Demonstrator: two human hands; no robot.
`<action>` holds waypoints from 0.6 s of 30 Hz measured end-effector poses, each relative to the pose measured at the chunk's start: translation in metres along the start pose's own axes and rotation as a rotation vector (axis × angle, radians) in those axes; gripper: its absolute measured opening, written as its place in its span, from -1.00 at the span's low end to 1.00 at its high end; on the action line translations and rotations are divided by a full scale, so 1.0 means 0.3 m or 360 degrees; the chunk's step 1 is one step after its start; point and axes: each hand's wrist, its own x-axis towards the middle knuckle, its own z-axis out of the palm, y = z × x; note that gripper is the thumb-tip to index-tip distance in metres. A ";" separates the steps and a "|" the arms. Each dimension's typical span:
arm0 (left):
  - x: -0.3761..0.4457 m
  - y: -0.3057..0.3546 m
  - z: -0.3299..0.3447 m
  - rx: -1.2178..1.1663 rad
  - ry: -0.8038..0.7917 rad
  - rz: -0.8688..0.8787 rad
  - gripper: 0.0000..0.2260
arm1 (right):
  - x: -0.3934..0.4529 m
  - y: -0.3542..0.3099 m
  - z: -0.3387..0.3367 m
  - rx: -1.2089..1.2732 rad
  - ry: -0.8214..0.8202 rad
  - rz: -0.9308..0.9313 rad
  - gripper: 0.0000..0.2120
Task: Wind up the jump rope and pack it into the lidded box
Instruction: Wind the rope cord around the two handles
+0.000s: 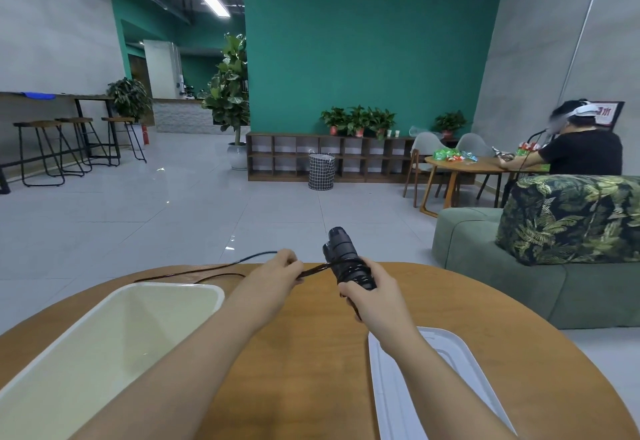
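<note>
Winding part done: right hand (374, 292) clamps wrapped handles (348, 259), left hand (277, 271) pinches rope (194, 271) trailing loose across bench (311, 353); box (104, 335) empty, lid (433, 387) off.

Two hands, left (277, 268) and right (372, 296), over one desk (311, 353). One rope (214, 268), two black handles (346, 256) bundled together. One open box (104, 342), one white lid (433, 387). Farther off: three stools (41, 148), one sofa (519, 266), one checked basket (321, 171), one seated person (581, 155).
</note>
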 end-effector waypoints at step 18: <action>-0.065 0.160 0.087 -0.0929 -0.0122 -0.0064 -0.85 | -0.026 0.041 -0.127 0.0466 -0.0062 0.0350 -0.83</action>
